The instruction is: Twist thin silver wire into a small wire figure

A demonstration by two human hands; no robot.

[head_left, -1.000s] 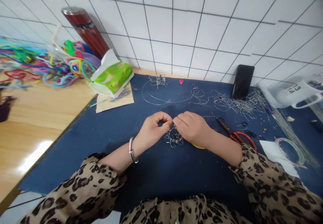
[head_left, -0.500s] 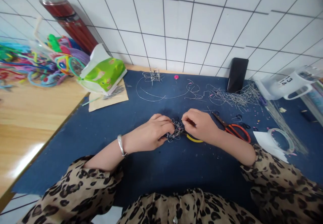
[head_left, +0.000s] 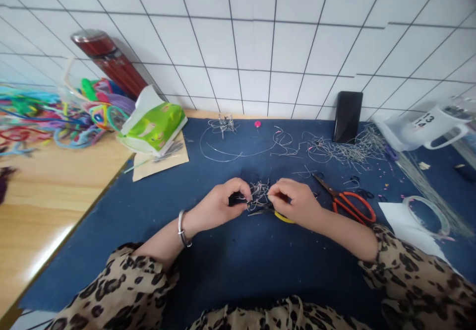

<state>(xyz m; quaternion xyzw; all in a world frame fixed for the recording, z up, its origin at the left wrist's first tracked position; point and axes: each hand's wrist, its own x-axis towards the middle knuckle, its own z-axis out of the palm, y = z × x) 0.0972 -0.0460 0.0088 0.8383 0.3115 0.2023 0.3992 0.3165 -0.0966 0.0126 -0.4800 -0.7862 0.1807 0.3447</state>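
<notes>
Between my two hands is a small tangled piece of bent silver wire (head_left: 259, 191), held just over the dark blue mat (head_left: 238, 265). My left hand (head_left: 226, 201) pinches its left side between thumb and forefinger. On the other side my right hand (head_left: 293, 201) has thumb and fingertips pressed together at the wire's edge; the exact strand there is too fine to make out. Beneath my right hand lie yellow-handled pliers (head_left: 283, 217), partly covered by it. Red-handled scissors (head_left: 353, 206) rest to the right of that hand.
Loose wire (head_left: 345, 146) is heaped in front of a black phone (head_left: 347, 116). A white mug (head_left: 435, 126) and a tape roll (head_left: 427, 216) sit at right. Leftward are a green tissue pack (head_left: 156, 126), a red thermos (head_left: 115, 64) and colourful pipe cleaners (head_left: 44, 116).
My left hand has turned so its thumb and forefinger pinch the wire piece from the left, where its fingers covered it before. The head view has tilted slightly upward.
</notes>
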